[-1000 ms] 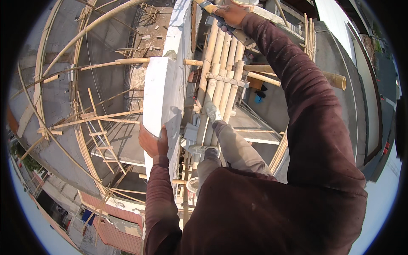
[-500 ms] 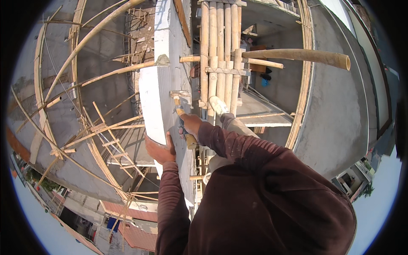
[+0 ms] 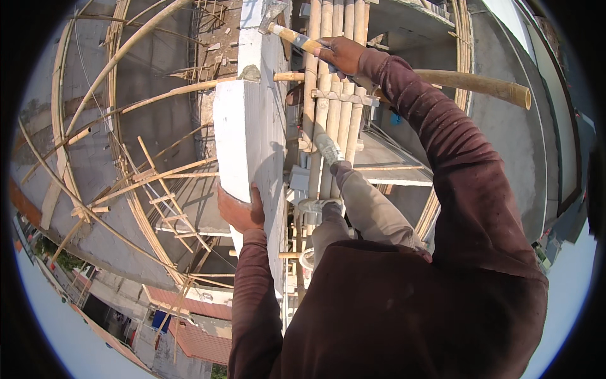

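My right hand (image 3: 341,55) is closed round the long wooden handle of a scraper-like tool (image 3: 295,38). Its flat, pale head rests against or close to the far part of the white wall; contact is hard to make out. Whether it is a scraper or a brush cannot be told. Nearer to me, my left hand (image 3: 241,211) grips the top of the narrow white wall (image 3: 233,142), thumb on the right face and fingers over the left side. A grey lump of mortar (image 3: 251,73) sits on the wall's top between the hands.
I stand on a bamboo platform (image 3: 328,104) high up, right of the wall. A thick bamboo pole (image 3: 486,82) sticks out to the right. Bamboo scaffolding (image 3: 161,177) fills the left, with a drop below. Grey rendered walls (image 3: 505,170) stand on the right.
My right hand has swung far forward, taking the tool from beside the near white block to the far stretch of wall. The left hand keeps its grip. The view has shifted slightly.
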The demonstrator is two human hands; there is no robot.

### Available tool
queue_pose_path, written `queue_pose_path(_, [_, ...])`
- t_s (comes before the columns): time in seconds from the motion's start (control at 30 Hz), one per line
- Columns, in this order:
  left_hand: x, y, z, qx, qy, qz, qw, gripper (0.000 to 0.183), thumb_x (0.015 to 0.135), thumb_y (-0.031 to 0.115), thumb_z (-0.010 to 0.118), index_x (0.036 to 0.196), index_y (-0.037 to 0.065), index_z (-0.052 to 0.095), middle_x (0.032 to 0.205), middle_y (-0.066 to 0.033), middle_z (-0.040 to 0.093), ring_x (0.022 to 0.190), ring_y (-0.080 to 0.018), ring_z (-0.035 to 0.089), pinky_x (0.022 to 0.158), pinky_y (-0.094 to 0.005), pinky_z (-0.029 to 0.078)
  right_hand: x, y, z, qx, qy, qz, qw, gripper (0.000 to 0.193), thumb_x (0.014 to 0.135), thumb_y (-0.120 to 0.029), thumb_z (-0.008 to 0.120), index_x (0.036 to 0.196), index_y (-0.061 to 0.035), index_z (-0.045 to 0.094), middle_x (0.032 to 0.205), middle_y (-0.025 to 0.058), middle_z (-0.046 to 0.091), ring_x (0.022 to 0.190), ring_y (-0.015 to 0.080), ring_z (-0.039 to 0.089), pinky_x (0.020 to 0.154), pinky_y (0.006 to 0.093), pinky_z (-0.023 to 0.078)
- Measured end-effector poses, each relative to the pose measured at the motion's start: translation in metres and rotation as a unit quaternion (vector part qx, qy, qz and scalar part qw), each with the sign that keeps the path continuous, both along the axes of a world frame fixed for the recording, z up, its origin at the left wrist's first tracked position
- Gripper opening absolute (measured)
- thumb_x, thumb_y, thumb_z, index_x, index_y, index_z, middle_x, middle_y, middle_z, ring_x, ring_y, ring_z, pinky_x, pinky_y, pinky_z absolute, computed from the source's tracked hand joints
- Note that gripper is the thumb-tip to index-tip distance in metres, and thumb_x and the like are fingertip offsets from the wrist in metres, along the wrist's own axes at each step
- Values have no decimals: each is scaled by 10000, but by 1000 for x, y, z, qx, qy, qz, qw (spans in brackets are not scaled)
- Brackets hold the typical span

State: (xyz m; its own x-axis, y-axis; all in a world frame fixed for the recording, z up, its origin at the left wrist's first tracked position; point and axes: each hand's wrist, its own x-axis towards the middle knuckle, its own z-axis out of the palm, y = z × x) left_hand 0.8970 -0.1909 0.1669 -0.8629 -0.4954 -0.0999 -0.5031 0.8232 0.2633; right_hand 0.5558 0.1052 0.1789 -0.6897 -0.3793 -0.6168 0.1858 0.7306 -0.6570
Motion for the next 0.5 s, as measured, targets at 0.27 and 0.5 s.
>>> queue_pose_path(0.27, [8, 0, -4, -32, -9, 18, 999, 971, 812, 552, 702, 1467, -70, 346, 1416, -275, 467, 1317, -426, 437, 1098, -497, 328, -32, -57, -17, 63, 103, -14, 993, 531, 1042, -435, 457, 1435, -80, 501, 669, 134, 642, 557, 207, 667, 602, 355, 561])
queue_pose_path(0.5, [5, 0, -7, -25, -12, 11, 1000, 985, 814, 588, 677, 1469, -68, 343, 1416, -269, 469, 1315, -422, 440, 1098, -498, 327, -44, -61, -22, 27, -40, 212, 976, 459, 1053, -378, 460, 1362, -59, 576, 834, 70, 688, 635, 163, 627, 584, 315, 542])
